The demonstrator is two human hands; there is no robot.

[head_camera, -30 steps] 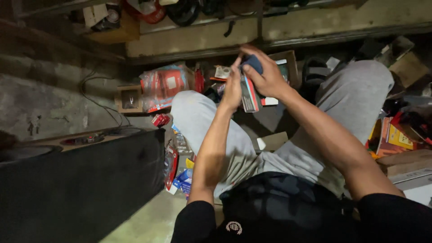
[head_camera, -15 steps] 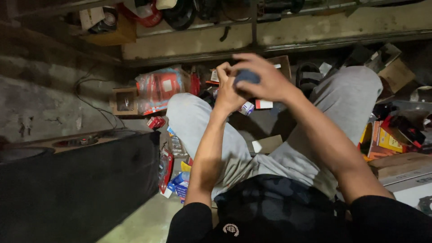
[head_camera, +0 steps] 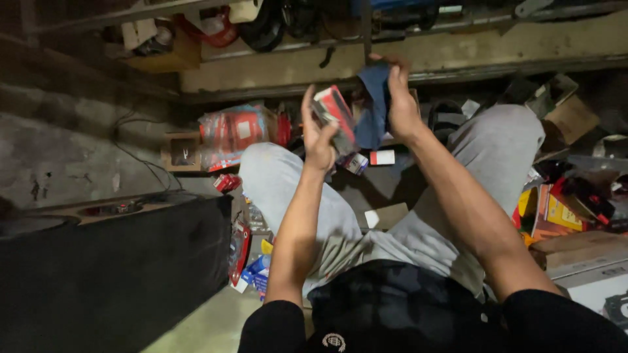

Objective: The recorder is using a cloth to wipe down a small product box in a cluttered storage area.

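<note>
I sit on the floor with my knees apart, in grey trousers. My left hand (head_camera: 318, 134) is raised in front of me and grips a small red, white and black box (head_camera: 335, 112) by its lower edge. My right hand (head_camera: 400, 98) is raised beside it and holds a dark blue cloth (head_camera: 374, 108) that hangs down between the two hands, just right of the box. The cloth covers part of my right palm.
A black cabinet (head_camera: 111, 268) stands at my left. Small boxes (head_camera: 383, 157) lie between my legs, red packets (head_camera: 232, 134) beyond my left knee, and yellow and red cartons (head_camera: 556, 212) at right. A cluttered shelf (head_camera: 275, 39) runs across the back wall.
My hands have come apart and risen. The right hand lifted the blue cloth off the box, and the left hand now holds the box alone, tilted.
</note>
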